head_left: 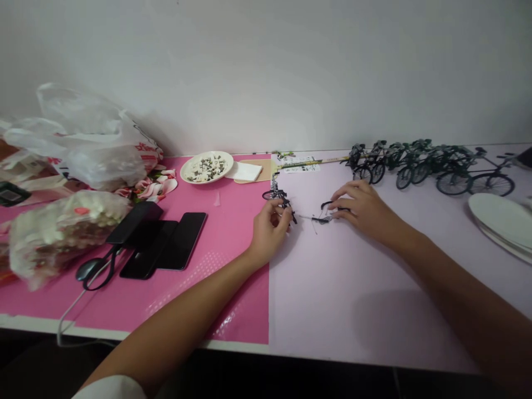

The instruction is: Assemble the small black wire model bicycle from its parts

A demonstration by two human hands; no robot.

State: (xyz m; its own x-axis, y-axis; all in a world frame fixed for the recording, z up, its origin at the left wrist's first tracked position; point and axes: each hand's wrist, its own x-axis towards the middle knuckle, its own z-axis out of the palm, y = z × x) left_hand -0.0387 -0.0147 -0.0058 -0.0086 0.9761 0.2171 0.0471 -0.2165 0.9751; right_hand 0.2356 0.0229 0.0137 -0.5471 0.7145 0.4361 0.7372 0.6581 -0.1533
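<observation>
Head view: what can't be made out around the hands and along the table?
All in the head view:
- Dark bicycle part at the left hand: fingers cover some of it.
- Small loose parts: too small and blurred to identify.
- Right hand: too blurred to tell gripping from touching.
- Model bicycles: they overlap, so no sure count.
- Printed sheet: print too small to read.
- White plates: cut off by the right edge.

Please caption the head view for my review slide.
Left hand holding a dark miniature-bicycle piece, right hand at small black parts; miniature bicycles lined up near the wall.
</observation>
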